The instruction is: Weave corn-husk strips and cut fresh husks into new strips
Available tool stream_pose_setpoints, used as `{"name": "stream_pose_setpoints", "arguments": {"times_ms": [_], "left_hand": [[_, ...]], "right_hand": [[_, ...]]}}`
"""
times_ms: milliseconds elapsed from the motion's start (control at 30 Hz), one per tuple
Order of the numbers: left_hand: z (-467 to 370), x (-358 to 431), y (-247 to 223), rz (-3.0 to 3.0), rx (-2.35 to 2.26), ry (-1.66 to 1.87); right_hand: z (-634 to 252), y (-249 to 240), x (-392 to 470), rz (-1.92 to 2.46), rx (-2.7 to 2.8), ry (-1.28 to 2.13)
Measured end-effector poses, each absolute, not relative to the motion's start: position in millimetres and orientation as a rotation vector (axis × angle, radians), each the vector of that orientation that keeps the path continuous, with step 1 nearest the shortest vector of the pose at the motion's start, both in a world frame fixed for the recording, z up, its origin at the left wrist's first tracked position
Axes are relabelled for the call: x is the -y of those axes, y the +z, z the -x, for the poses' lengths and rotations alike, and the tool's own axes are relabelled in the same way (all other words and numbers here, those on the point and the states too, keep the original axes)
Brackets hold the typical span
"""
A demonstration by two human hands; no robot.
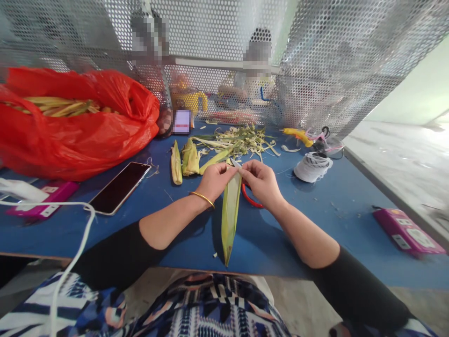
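Corn husk (pixel 230 210) stretches toward us above the blue tabletop (pixel 196 234), its pointed tip near the front edge, its far end between our hands. Red-handled scissors (pixel 251 203) show beneath our right hand (pixel 264 182); whether it grips them, we cannot tell. That hand's thumb and finger pinch the husk's end, just beside our left hand (pixel 215 180), clamped on the same end. To work it well, we judge, the left pinch should stay firm while the right eases along the fibres, lest the thin leaf split, with our fingertips clear of the blade (pixel 235 163). Beyond lie a husk bundle (pixel 190 159) and a heap of shredded strips (pixel 245 140), before a perforated metal screen (pixel 217 28).
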State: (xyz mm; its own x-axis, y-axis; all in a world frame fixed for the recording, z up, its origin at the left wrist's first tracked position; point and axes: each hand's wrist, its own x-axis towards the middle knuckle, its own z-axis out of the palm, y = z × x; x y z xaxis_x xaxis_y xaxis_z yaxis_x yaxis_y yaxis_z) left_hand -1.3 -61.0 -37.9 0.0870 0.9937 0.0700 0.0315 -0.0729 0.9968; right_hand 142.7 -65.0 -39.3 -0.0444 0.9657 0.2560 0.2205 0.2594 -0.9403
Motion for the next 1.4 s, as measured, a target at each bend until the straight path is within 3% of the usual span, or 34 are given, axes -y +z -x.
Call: {"name": "stream_pose_setpoints", "arguments": {"times_ms": [200, 567, 900, 1133, 1400], "left_hand": [[1.2, 60.7, -38.4, -1.335, -1.135, 1.171], [2.7, 57.4, -41.2, -1.401, -1.221, 1.216], [2.6, 56.0, -41.6, -1.378, -1.202, 1.195], [1.6, 53.9, -43.4, -1.346, -1.235, 1.238], [-5.2, 59.7, -47.8, -1.211, -1.151, 1.173]], "right_hand": [[-139.2, -39.0, 68.0, 1.15, 1.597, 0.732], [-138.1, -44.9, 66.1, 1.129, 1.466, 1.005], [-136.1, -39.9, 72.6, 1.139, 1.623, 0.718], [-136.0, -46.7, 68.0, 1.23, 1.476, 0.948], [-139.8, -46.2, 64.5, 1.211, 1.438, 0.874]]}}
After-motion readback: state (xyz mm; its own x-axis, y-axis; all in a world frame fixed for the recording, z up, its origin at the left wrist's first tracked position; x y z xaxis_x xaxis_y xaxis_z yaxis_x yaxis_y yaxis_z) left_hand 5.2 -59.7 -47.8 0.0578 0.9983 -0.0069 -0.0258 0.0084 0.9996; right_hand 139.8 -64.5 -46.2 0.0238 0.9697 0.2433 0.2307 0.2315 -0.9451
